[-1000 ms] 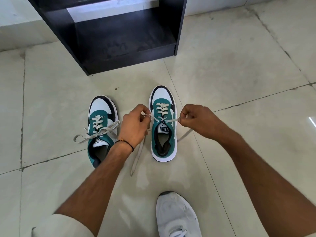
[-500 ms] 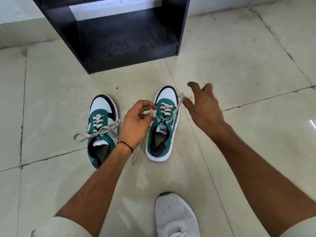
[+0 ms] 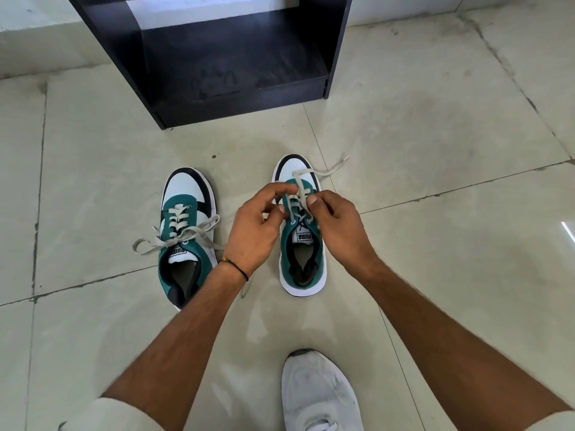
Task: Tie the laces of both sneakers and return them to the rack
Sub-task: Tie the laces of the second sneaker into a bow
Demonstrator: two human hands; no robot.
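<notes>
Two teal, white and black sneakers stand side by side on the floor tiles. The left sneaker (image 3: 186,234) has a tied bow in its grey laces. Both hands meet over the tongue of the right sneaker (image 3: 303,259). My left hand (image 3: 253,231) pinches one lace by the eyelets. My right hand (image 3: 337,228) pinches the other lace (image 3: 326,171), whose free end trails over the toe to the floor on the right. Another lace end hangs down beside my left wrist.
A black rack (image 3: 236,57) with an open bottom shelf stands just beyond the sneakers. A white shoe on my own foot (image 3: 320,393) sits at the bottom edge. Pale tiled floor (image 3: 435,150) stretches all around.
My right hand, which had swung out open over the toe, has come back to the laces and closed on one. The right sneaker has straightened. The free lace end now lies past the toe.
</notes>
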